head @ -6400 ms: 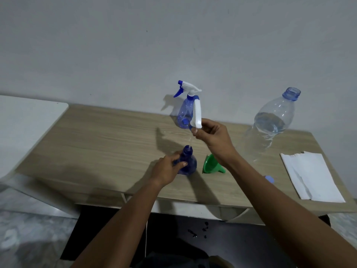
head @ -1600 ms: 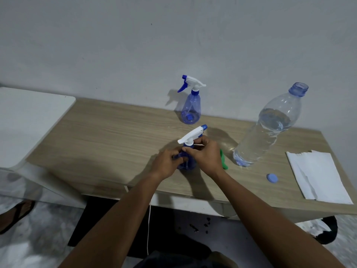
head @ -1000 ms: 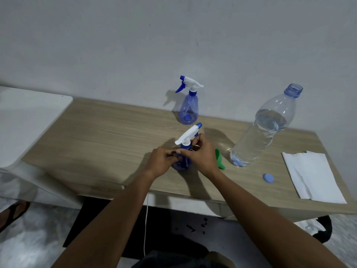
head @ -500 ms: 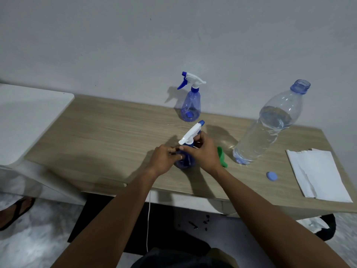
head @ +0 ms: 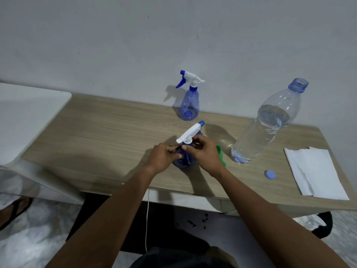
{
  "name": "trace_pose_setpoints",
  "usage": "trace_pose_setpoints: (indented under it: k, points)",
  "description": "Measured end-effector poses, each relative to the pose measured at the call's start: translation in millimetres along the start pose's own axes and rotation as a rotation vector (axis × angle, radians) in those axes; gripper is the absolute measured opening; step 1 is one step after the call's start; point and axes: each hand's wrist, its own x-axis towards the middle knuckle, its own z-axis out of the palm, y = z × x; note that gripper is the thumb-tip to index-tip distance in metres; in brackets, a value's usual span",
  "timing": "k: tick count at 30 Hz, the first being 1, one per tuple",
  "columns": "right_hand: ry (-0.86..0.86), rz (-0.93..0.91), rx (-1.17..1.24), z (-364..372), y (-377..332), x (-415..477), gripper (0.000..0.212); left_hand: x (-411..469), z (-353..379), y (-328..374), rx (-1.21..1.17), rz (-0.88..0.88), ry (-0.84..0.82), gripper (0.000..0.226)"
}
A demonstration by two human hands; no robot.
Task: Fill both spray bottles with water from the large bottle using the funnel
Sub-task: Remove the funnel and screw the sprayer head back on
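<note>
Head view: both hands (head: 185, 154) grip near spray bottle (head: 184, 161).

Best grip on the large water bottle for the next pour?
Large bottle: wrap the lower body, below the waterline, coming from its right, open side. It stands upright and uncapped; the funnel and right hand crowd its left.

Dim, even indoor light — soft shadows fall left of the bottles, edges bowed by wide-angle distortion.
</note>
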Motion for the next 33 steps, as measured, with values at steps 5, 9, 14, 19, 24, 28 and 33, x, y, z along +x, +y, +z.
trace_pose_setpoints:
  k: [5,9,14,19,24,28,33]
  points:
    - [0.113,0.04,-0.033,12.9,1.6,-1.4,0.042,-2.7,0.0,1.1,0.05,-0.01,0.025,0.01]
    - [-0.026,0.055,0.098,-4.5,-0.8,-5.2,0.038,-4.2,-1.9,3.5,0.042,0.018,-0.016,0.019]
    - [-0.078,0.0,0.06,-10.1,-4.1,-7.3,0.029,-3.2,-0.6,2.1,-0.007,0.015,0.001,0.028]
    - [0.018,0.019,0.074,0.6,-3.4,-6.1,0.021,-2.6,1.7,2.1,-0.006,0.011,0.0,0.032]
    - [0.156,0.024,-0.026,15.3,-3.3,-5.1,0.035,-5.1,1.0,2.8,0.026,0.004,0.033,0.023]
    - [0.123,0.036,0.019,11.9,-2.8,-4.7,0.036,-6.2,0.5,2.6,0.018,-0.004,0.03,0.025]
    - [0.038,0.055,0.073,2.2,-0.6,-11.6,0.032,-15.2,0.7,-0.3,-0.05,-0.036,0.022,0.026]
